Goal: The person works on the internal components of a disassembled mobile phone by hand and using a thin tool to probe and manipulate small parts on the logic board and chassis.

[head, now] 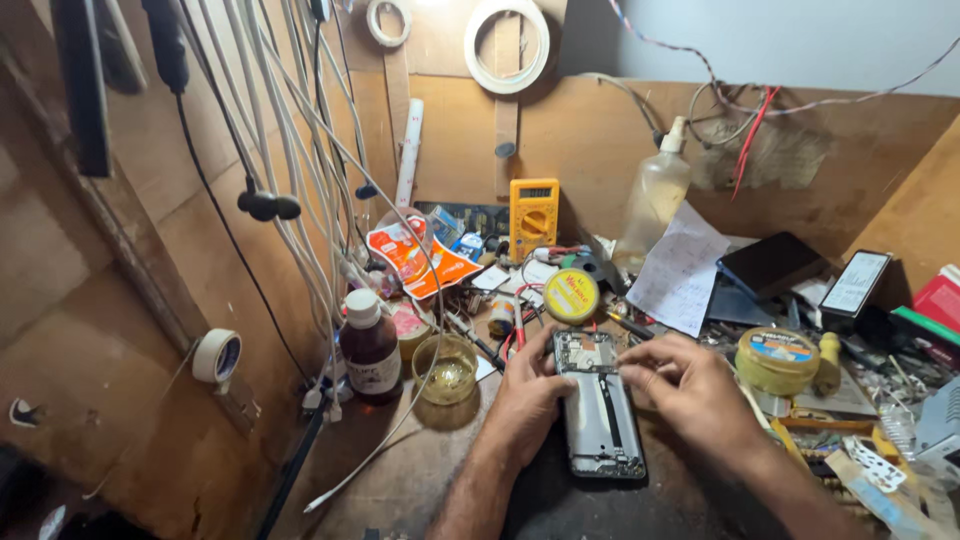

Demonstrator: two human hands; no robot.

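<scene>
Both forearms reaching in from below, converging. Left hand curled palm-inward, thumb up top (fingers mostly hidden). Right hand knuckles up, wrist bent, fingertips pinched together and pointing left.

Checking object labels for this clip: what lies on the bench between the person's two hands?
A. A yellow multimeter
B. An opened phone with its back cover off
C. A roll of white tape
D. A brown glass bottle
B: the opened phone lies flat with its internals exposed, the left hand against its left edge and the right hand at its upper right.
</scene>
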